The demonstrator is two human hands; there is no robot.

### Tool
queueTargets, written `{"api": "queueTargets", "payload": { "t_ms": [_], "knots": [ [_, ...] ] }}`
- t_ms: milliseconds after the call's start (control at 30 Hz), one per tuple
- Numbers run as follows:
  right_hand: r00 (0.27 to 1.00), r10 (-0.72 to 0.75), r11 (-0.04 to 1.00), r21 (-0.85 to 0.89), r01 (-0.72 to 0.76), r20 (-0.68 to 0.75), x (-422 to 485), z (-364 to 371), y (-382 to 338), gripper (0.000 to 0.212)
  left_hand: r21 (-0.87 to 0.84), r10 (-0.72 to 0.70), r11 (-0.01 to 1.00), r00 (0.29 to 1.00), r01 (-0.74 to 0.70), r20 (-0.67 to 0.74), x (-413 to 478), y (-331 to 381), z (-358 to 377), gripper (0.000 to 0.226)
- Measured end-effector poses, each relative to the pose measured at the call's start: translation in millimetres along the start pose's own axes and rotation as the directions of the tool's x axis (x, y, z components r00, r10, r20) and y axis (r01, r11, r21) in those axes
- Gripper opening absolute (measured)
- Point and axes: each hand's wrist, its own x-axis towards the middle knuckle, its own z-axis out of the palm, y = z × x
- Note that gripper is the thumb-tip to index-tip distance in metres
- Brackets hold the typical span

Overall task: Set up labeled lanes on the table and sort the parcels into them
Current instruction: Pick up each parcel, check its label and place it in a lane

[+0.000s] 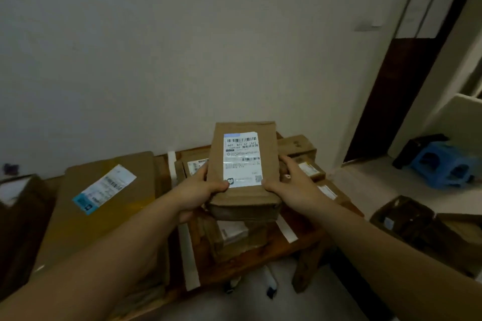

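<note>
1. A small brown cardboard parcel (243, 169) with a white barcode label is held up above the middle of the brown wooden bench (263, 258), label towards the camera.
2. The left hand (200, 190) has its grip clamped on the parcel's left edge, thumb on the label's lower corner.
3. The right hand (289, 185) has its grip clamped on the parcel's right edge, thumb in front.
4. On the bench, under the held parcel, lies another brown labelled parcel (234, 240); more brown parcels (310, 169) sit at its far right.
5. White tape strips (187, 250) run across the bench top.
6. Left of the bench is a large flat brown carton (104, 203) with a blue-and-white label; right of it, on the floor, is a blue plastic stool (440, 164).
</note>
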Motion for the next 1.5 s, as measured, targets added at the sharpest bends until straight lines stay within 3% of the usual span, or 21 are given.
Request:
{"api": "queueTargets", "payload": {
  "t_ms": [167,333,400,500,567,733,867,933,1067,1333,1500],
  "knots": [
    [0.996,-0.059,0.972,0.229,0.043,0.063,58,-8,5,0.077,0.147,-0.063,0.987,0.997,0.068,-0.035,10,13,-15,0.071],
    [0.998,0.011,0.932,0.36,-0.032,0.062,109,7,13,0.082,0.159,-0.128,0.977,0.989,0.139,-0.076,31,16,-40,0.068],
    [0.995,0.05,0.937,0.341,-0.078,0.089,123,16,17,0.082,0.15,-0.179,0.971,0.982,0.186,-0.057,42,18,-53,0.063],
    [0.977,0.157,0.945,0.267,-0.19,0.141,142,29,29,0.048,0.198,-0.225,0.954,0.974,0.226,-0.03,62,18,-73,0.064],
    [0.971,0.192,0.954,0.207,-0.219,0.143,154,37,36,0.042,0.231,-0.219,0.945,0.973,0.231,-0.08,74,19,-81,0.061],
    [0.981,0.178,0.984,0.016,-0.18,0.072,184,48,32,0.041,0.14,-0.113,0.977,0.947,0.161,-0.301,108,27,-97,0.049],
    [0.978,0.185,0.98,0.056,-0.192,0.099,193,57,32,0.047,0.109,-0.012,0.99,0.831,0.088,-0.556,131,29,-98,0.06],
    [0.982,0.149,0.987,0.049,-0.155,0.119,194,63,37,0.055,0.008,-0.054,0.997,0.77,0.076,-0.635,139,25,-96,0.068],
    [0.984,0.055,0.998,-0.052,-0.046,0.171,201,64,45,0.075,-0.08,-0.143,0.99,0.809,0.118,-0.57,140,20,-82,0.063],
    [0.985,-0.041,0.993,-0.106,0.059,0.17,226,60,42,0.071,-0.021,-0.063,0.998,0.851,0.061,-0.522,149,26,-78,0.073],
    [0.984,-0.059,0.991,-0.105,0.078,0.167,252,65,38,0.063,0.11,0.013,0.992,0.843,0.054,-0.538,165,21,-83,0.081]
  ]
}}
